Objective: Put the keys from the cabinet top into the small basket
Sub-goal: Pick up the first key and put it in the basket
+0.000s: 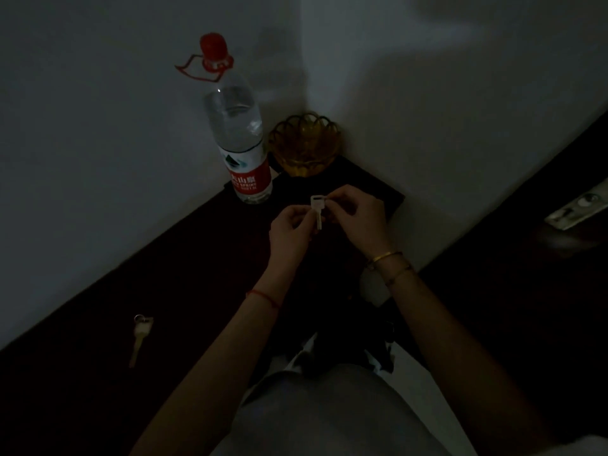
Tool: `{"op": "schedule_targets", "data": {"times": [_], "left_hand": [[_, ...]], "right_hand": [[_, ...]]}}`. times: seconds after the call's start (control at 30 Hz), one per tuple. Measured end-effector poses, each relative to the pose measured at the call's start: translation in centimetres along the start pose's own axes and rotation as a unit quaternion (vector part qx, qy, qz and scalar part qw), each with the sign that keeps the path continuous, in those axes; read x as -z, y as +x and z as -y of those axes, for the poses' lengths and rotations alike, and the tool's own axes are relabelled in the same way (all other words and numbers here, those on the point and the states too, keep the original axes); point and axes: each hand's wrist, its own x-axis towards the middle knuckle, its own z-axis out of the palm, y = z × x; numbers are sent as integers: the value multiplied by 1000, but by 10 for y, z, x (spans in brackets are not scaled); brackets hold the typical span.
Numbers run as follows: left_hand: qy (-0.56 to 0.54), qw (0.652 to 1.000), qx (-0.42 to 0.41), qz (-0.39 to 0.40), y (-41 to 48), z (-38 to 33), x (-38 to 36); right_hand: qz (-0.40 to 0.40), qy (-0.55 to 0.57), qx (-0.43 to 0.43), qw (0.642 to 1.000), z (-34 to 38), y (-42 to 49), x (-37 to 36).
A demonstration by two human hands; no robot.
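The scene is dim. A pale silver key (317,210) is pinched between both hands above the dark cabinet top (184,274). My left hand (291,233) grips its blade from the left, my right hand (357,213) holds its head from the right. The small amber basket (304,143) with a scalloped rim stands in the wall corner just beyond the hands. A second key (140,337) on a small ring lies flat on the cabinet top at the near left, away from both hands.
A large water bottle (237,126) with a red cap and red label stands left of the basket against the wall. White walls meet behind the basket. A dark door with a metal handle plate (575,209) is at the right.
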Motion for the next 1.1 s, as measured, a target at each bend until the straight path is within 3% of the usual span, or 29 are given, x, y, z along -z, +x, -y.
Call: {"op": "schedule_targets", "data": {"times": [0.63, 0.87, 1.1], "left_hand": [[-26, 995, -6, -100, 118, -41, -50], [43, 994, 3, -102, 161, -54, -57], [159, 985, 41, -58, 194, -63, -51]], "right_hand": [[45, 17, -30, 998, -40, 159, -6], [93, -53, -21, 994, -47, 214, -13], [141, -217, 50, 965, -51, 246, -26]]}}
